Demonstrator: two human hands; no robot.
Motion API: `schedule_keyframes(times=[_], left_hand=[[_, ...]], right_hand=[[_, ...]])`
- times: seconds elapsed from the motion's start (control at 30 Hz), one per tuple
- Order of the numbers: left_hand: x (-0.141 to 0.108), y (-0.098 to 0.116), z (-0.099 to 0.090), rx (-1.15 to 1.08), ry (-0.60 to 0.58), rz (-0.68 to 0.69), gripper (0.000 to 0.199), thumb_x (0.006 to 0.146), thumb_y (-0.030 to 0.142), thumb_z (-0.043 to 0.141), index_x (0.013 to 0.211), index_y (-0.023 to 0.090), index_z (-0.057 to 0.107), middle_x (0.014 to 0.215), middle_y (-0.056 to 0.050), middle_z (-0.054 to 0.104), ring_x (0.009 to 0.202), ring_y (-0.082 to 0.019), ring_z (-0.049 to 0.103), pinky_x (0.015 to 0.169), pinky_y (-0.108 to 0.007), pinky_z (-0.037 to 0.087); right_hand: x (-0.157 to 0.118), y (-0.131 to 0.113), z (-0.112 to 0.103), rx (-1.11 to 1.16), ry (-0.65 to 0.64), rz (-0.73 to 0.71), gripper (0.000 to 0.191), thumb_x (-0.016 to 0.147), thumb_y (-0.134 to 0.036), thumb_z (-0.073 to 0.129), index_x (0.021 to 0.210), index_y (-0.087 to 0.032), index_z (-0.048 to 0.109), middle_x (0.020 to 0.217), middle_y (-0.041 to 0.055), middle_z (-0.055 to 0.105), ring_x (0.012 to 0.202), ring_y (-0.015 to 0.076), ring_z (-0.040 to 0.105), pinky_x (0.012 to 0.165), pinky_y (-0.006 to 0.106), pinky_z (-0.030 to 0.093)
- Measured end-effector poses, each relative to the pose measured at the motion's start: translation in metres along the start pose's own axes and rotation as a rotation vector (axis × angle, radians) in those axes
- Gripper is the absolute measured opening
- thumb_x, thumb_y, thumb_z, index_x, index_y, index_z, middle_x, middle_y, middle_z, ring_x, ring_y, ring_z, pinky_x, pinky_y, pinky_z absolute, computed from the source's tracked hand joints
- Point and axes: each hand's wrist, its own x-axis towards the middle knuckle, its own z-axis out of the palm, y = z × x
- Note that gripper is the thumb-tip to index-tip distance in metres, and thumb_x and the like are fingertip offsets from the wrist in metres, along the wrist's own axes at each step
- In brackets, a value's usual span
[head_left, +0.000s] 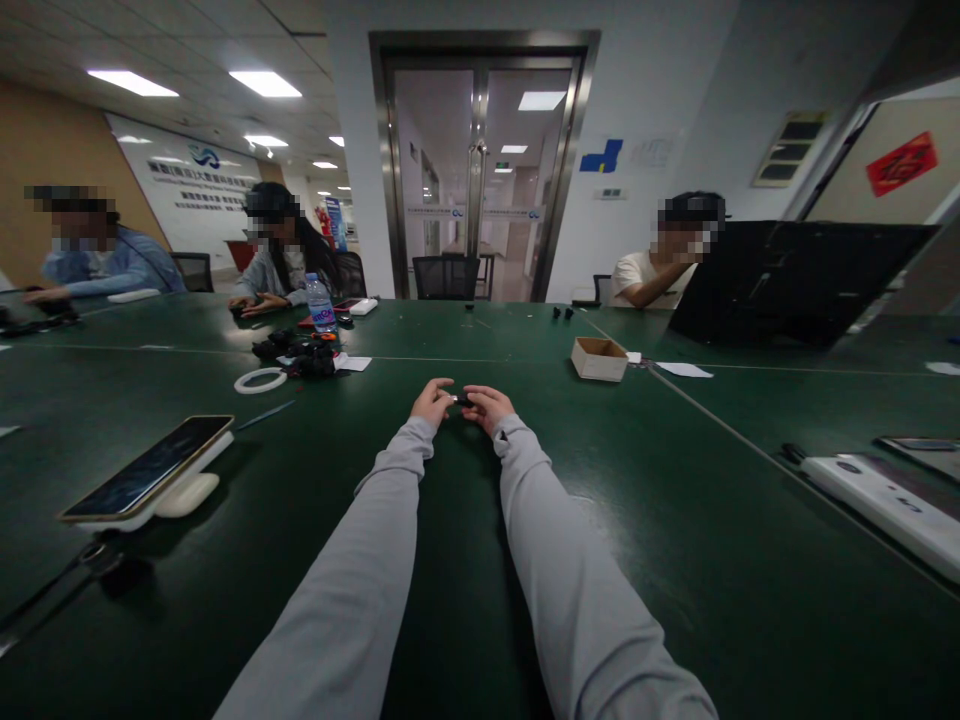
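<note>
Both my arms, in light grey sleeves, stretch forward over the green table. Between my fingertips is a small dark piece with a silvery end on its left side; it is too small to name its kind. My right hand pinches the dark part with thumb and fingers. The fingers of my left hand are curled, their tips closed at the silvery end. Fingers hide part of the piece. It is held close above the table.
An open cardboard box stands right of my hands. Leftward lie a white tape ring, black gear, a bottle and a phone on a stand. A large black screen is at right. Several people sit across the table.
</note>
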Motion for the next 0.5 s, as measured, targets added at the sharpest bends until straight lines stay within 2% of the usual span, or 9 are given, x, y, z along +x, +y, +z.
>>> schedule_keyframes(times=[0.13, 0.27, 0.5], left_hand=[[-0.0001, -0.0004, 0.0001, 0.009, -0.031, -0.021, 0.029, 0.068, 0.019, 0.046, 0.095, 0.016, 0.055, 0.049, 0.005, 0.049, 0.036, -0.006, 0.041, 0.04, -0.018, 0.034], [-0.0008, -0.0012, 0.0009, 0.028, -0.016, 0.005, 0.032, 0.066, 0.019, 0.049, 0.098, 0.018, 0.054, 0.052, 0.005, 0.053, 0.036, -0.005, 0.042, 0.04, -0.018, 0.034], [-0.0032, 0.0035, 0.0022, -0.004, -0.008, -0.026, 0.024, 0.069, 0.022, 0.048, 0.091, 0.017, 0.054, 0.046, 0.006, 0.049, 0.033, -0.005, 0.039, 0.037, -0.018, 0.03]], right_hand=[[0.0014, 0.0013, -0.0009, -0.001, -0.004, -0.002, 0.015, 0.068, -0.006, 0.054, 0.077, -0.015, 0.062, 0.054, 0.0012, 0.063, 0.044, 0.0104, 0.058, 0.042, 0.02, 0.05], [0.002, 0.0016, -0.0013, -0.004, -0.007, -0.002, 0.014, 0.068, -0.006, 0.056, 0.077, -0.015, 0.062, 0.054, 0.0012, 0.063, 0.044, 0.0104, 0.058, 0.042, 0.02, 0.05], [0.0017, 0.0011, -0.0002, -0.003, 0.007, -0.005, 0.013, 0.067, -0.006, 0.056, 0.075, -0.015, 0.062, 0.052, 0.0013, 0.062, 0.044, 0.0109, 0.058, 0.042, 0.02, 0.049]])
